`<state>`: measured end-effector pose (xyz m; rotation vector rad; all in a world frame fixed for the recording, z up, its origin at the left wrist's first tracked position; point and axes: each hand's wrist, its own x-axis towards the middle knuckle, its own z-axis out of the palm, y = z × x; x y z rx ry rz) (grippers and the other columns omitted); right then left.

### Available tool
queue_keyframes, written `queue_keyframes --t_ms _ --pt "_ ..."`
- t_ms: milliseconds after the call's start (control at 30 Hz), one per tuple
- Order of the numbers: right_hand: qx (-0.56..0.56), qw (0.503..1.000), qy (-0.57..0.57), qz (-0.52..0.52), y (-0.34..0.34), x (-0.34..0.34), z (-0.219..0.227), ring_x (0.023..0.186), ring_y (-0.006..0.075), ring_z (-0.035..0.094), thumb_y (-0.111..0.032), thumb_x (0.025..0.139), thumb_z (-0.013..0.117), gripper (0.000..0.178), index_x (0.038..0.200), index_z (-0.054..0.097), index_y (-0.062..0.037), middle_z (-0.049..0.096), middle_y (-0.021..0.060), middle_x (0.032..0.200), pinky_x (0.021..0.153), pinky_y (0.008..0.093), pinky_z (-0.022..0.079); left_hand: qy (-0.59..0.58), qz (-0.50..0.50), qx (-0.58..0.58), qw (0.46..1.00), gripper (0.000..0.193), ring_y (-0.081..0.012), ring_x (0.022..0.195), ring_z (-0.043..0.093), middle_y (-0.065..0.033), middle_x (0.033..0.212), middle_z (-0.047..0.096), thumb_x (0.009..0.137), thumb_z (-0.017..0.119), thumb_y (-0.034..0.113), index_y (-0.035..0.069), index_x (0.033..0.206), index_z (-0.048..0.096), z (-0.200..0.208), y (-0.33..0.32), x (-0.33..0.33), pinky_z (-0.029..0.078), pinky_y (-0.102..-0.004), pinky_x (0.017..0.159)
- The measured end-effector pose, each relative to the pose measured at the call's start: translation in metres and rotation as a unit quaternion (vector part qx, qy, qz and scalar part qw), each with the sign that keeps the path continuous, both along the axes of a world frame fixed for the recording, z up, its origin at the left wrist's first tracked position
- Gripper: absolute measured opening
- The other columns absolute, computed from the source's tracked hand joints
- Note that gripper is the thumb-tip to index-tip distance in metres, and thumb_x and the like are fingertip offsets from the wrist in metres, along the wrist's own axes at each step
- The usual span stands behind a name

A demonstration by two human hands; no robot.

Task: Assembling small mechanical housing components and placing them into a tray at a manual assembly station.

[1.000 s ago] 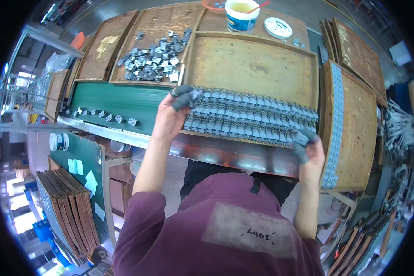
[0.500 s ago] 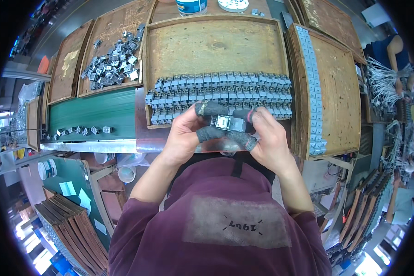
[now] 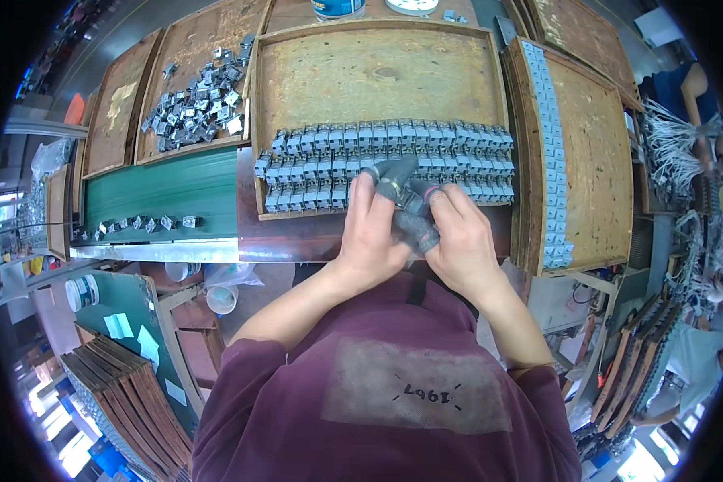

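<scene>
My left hand [image 3: 371, 233] and my right hand [image 3: 464, 241] meet over the front edge of the wooden tray [image 3: 377, 76]. Dark grey coverings wrap the thumbs and some fingers. Between the fingertips both hands pinch a small grey boxy part [image 3: 414, 191], mostly hidden by the fingers. The left fingers bend over its top, while the right thumb and fingers close on it from the right. Just beyond the hands, rows of similar grey parts [image 3: 345, 138] stand side by side along the tray's near side.
On the left, a tray [image 3: 193, 48] holds a loose heap of metal parts [image 3: 197, 104]. Several more lie along the green belt [image 3: 161, 189]. To the right stands a wooden tray [image 3: 594, 161] with a column of grey parts [image 3: 550, 153]. A tub [image 3: 337, 8] sits at the back. A co-worker's arm [image 3: 693, 92] shows far right.
My left hand has moved right and its fingers have folded over the small grey part, which showed plainly between both hands before. The right hand stays nearly in place, still gripping.
</scene>
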<state>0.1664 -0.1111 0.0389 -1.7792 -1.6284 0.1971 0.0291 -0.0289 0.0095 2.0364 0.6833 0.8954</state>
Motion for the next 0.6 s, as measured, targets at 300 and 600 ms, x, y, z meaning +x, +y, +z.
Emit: queue_keyframes --t_ms 300,600 --pt "-0.16 0.959 0.221 0.073 0.005 0.01 -0.003 0.074 0.0351 0.066 -0.038 0.075 0.079 0.045 0.087 0.062 0.0009 0.065 0.0178 0.08 0.068 0.0404 0.052 -0.07 -0.086 0.084 0.99 0.061 -0.0321 0.091 0.069 -0.0141 0.103 0.069 0.066 0.081 0.016 -0.001 0.122 0.062 -0.007 0.011 -0.013 0.055 -0.0405 0.082" --pt "-0.136 0.985 0.101 0.033 -0.005 0.017 -0.006 0.087 0.0186 0.063 -0.022 0.078 0.079 0.042 0.109 0.063 0.0003 0.066 0.0133 0.094 0.074 0.0305 0.051 0.086 -0.067 0.149 0.983 0.057 -0.0343 0.108 0.054 -0.0171 0.121 0.054 0.071 0.081 0.015 0.011 0.125 0.064 0.0 0.059 -0.051 0.045 -0.0442 0.095"
